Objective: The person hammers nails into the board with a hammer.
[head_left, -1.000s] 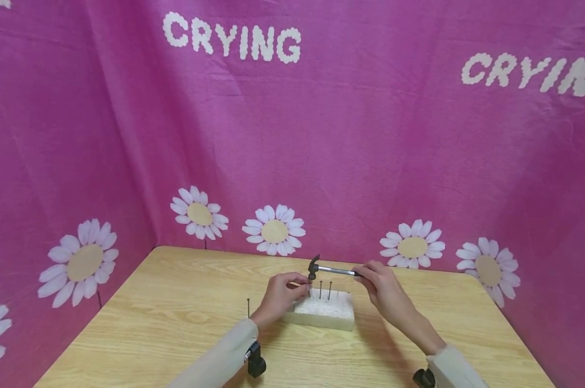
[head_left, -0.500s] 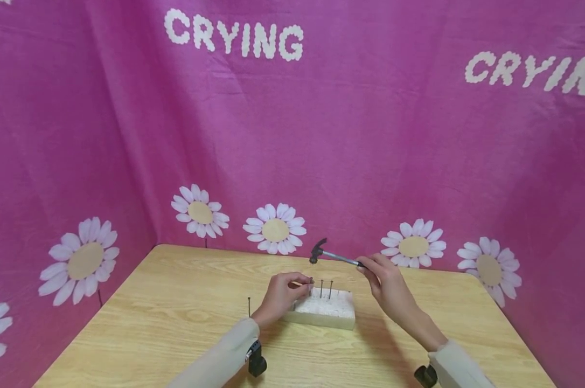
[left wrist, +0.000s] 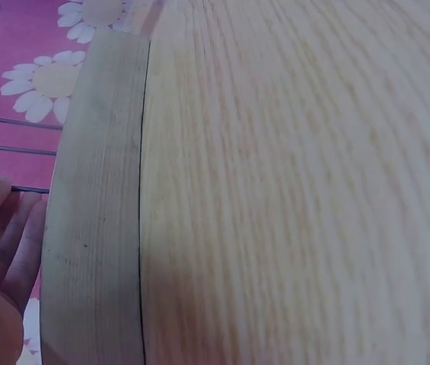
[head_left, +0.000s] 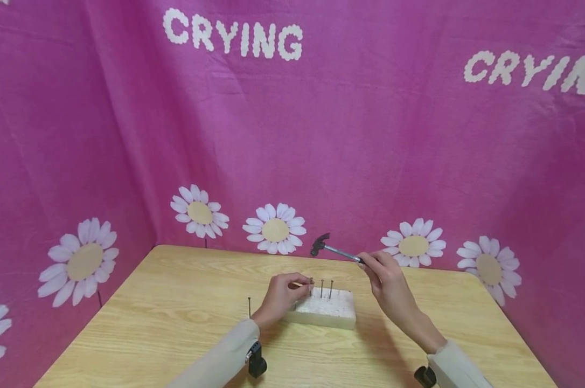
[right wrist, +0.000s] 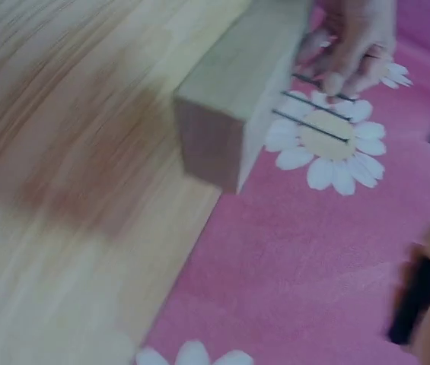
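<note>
A pale wooden block (head_left: 321, 319) with a speckled white top lies on the table. My left hand (head_left: 279, 296) pinches an upright nail (left wrist: 30, 189) at the block's top between thumb and fingers. To the right of it, two more nails (head_left: 322, 289) stand upright in the block with nothing touching them. My right hand (head_left: 389, 283) grips the dark handle of a small claw hammer (head_left: 340, 253). The hammer's black head is raised well above the nails. In the right wrist view, the blurred hammer handle (right wrist: 420, 296) shows at the right edge.
Another long nail (head_left: 249, 307) stands upright left of my left wrist, its lower end hidden by the sleeve. The wood-grain table (head_left: 176, 302) reaches back to a pink cloth (head_left: 350, 161) with daisies. Black wrist cameras (head_left: 256, 364) sit under both sleeves.
The hammer has risen from the head of the pinched nail to well above it, tilting as the right hand lifted. My left hand keeps its pinch in place.
</note>
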The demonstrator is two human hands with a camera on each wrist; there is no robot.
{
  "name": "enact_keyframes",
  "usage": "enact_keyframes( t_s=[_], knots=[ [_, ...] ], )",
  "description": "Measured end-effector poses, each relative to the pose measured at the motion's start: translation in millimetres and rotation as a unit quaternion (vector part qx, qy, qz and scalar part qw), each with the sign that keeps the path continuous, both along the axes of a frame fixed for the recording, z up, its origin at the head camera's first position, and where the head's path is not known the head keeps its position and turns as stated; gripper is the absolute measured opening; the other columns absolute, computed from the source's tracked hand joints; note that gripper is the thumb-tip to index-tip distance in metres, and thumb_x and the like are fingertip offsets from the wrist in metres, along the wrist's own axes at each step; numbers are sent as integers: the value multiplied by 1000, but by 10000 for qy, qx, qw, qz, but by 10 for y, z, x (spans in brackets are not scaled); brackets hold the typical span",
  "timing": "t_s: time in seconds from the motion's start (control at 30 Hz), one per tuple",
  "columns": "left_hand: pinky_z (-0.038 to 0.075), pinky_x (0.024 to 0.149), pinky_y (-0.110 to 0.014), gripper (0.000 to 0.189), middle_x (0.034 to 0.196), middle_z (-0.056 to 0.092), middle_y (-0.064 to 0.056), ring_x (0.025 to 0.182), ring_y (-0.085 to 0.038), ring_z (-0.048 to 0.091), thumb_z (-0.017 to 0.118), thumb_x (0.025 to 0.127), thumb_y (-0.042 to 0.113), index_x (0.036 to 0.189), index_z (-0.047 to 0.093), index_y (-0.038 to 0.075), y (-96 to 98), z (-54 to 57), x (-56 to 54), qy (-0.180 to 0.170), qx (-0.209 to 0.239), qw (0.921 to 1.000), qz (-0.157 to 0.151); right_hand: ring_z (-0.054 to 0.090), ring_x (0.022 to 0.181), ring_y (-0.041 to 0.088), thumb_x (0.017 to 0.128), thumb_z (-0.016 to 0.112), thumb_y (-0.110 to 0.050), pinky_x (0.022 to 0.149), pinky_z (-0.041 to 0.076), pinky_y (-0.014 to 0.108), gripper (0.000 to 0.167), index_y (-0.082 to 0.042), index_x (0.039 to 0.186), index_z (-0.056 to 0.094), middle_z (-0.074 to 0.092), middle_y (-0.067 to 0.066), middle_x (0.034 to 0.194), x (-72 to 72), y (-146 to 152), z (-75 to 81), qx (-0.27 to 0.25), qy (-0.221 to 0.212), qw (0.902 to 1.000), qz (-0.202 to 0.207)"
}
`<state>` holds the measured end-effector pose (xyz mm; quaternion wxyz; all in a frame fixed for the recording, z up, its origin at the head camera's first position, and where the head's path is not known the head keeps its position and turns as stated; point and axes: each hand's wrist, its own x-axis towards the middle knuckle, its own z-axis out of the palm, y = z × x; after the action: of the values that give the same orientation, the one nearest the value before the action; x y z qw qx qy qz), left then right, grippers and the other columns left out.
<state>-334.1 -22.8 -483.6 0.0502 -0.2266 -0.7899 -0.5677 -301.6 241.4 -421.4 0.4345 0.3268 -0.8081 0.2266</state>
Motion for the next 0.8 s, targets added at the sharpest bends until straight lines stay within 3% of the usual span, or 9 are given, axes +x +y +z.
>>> enact_keyframes(
  t_s=[0.13,0.33,0.53,0.7,0.8],
  knots=[
    [56,71,-19,15,101,80,-5,80,-10,71,75,98,13,107,80,2,-13,-20,-4,31,-89,9999,117,57,77,18,82,81,9,68,44,35,25,-2,103,76,65,3,86,-10,2,-64,641,40,9979,-13],
    [56,74,-20,16,103,80,-4,82,-9,70,74,99,13,110,80,3,-25,-17,-4,-55,-72,9999,82,62,85,20,85,76,13,75,50,33,30,1,112,75,68,8,96,15,0,-61,4,-27,10000,17],
    [57,77,-21,16,102,80,-2,84,-10,71,74,99,14,110,80,3,-17,4,-5,31,-149,9998,133,61,74,16,80,79,16,64,55,31,27,3,104,74,65,7,85,24,-6,-78,665,-98,9977,36],
    [56,77,-20,17,104,79,-2,86,-10,71,73,100,15,110,80,4,-5,0,10,11,-167,9998,95,60,75,13,82,77,18,66,50,20,31,5,110,75,67,9,91,44,-1,1,-246,-25,9997,-25],
    [55,77,-20,16,104,80,-2,86,-11,71,73,99,14,109,80,4,5,1,4,32,-144,9998,109,57,74,10,84,76,16,65,47,17,28,4,109,74,66,6,89,45,2,14,-141,-259,9996,28]
  ],
)
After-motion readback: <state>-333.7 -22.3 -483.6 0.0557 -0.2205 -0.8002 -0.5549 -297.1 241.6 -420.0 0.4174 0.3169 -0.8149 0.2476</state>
